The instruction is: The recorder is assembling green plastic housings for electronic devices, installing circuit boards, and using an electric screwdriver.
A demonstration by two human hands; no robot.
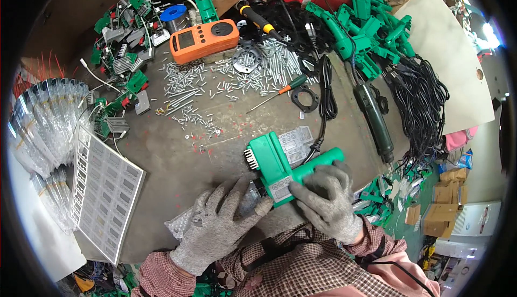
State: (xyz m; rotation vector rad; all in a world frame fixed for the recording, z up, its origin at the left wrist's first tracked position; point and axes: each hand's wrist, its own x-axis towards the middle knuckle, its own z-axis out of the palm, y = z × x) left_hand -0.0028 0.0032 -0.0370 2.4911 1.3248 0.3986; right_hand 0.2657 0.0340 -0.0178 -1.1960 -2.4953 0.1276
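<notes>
A green plastic tool housing (272, 157) lies on the bench in front of me, with pale metal prongs at its left end and a black cord running from it. A small grey label (281, 188) sits on its near part. My right hand (327, 195), in a grey glove, is curled over the housing, its thumb by the label. My left hand (218, 227), gloved too, spreads its fingers at the near left of the housing, thumb close to its corner. Clear plastic (249, 200) shows partly beneath the left hand. A grey label piece (296, 143) lies behind the housing.
A sheet of grey labels (107, 189) lies at left, near bagged parts (48, 114) and circuit boards (126, 62). Farther back are loose screws (242, 73), an orange meter (204, 40), a screwdriver (280, 91) and green housings (371, 27). Black cords (420, 108) and an electric screwdriver (375, 122) lie right.
</notes>
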